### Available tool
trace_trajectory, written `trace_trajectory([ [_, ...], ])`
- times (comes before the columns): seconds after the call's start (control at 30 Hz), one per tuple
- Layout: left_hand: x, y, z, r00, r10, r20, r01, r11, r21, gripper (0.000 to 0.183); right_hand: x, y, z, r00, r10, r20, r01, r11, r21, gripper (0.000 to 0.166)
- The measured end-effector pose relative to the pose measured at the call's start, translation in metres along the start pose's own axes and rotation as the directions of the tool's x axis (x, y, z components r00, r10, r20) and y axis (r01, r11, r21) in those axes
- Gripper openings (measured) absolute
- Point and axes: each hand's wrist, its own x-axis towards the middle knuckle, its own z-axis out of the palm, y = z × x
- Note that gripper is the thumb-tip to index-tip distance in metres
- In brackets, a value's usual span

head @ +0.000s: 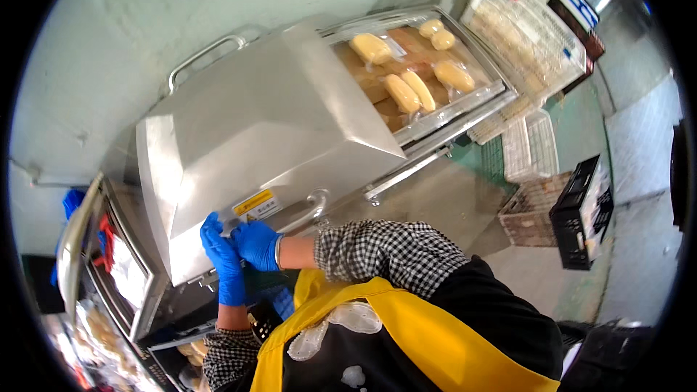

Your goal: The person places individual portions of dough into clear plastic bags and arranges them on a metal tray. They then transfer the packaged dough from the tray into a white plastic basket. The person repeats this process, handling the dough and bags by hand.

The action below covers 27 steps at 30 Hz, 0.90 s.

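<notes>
My left hand [222,261], in a blue glove, is raised at the front edge of a large stainless-steel machine lid [261,103], fingers pointing up. Right beside it, my right hand [256,245], also blue-gloved, has its fingers curled in toward the left. A small greyish, see-through patch shows between the hands; whether it is plastic film held there or a shadow is unclear. Just above them, a yellow-and-white warning label [256,204] is stuck on the lid. A curved metal handle [305,215] lies to the right of my right hand.
Right of the lid, a steel-rimmed bed [392,60] holds several pale yellow pieces of food [370,48] in clear plastic. White plastic crates [523,38] stand beyond it. A black crate [580,215] leans at right. Another steel machine [128,261] stands at left.
</notes>
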Motion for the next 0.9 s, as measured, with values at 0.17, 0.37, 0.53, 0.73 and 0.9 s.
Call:
trace_trajectory([
  [0.17, 0.002, -0.006, -0.003, 0.973, 0.221, -0.071, -0.160, 0.862, 0.481, 0.033, -0.087, 0.068, -0.069, 0.973, 0.054, 0.225, -0.028, 0.993, -0.117, 0.042],
  [0.37, -0.019, 0.034, 0.042, 0.900, 0.435, 0.019, -0.306, 0.600, 0.739, 0.018, -0.106, 0.091, -0.064, 0.977, 0.010, 0.211, 0.003, 0.998, -0.062, 0.062],
  [0.53, -0.032, 0.072, 0.132, 0.946, 0.045, -0.322, 0.180, 0.752, 0.634, 0.046, -0.115, 0.103, -0.088, 0.967, 0.035, 0.252, -0.049, 0.998, 0.047, 0.061],
  [0.73, -0.015, 0.006, 0.083, 0.995, 0.078, -0.069, 0.043, 0.301, 0.953, 0.045, -0.165, 0.149, -0.128, 0.991, -0.126, -0.052, 0.130, 0.988, 0.087, 0.064],
  [0.9, -0.030, 0.025, 0.094, 0.946, 0.321, 0.042, -0.157, 0.342, 0.926, 0.036, -0.222, 0.299, -0.232, 0.880, 0.284, -0.382, -0.289, 0.956, 0.045, 0.054],
])
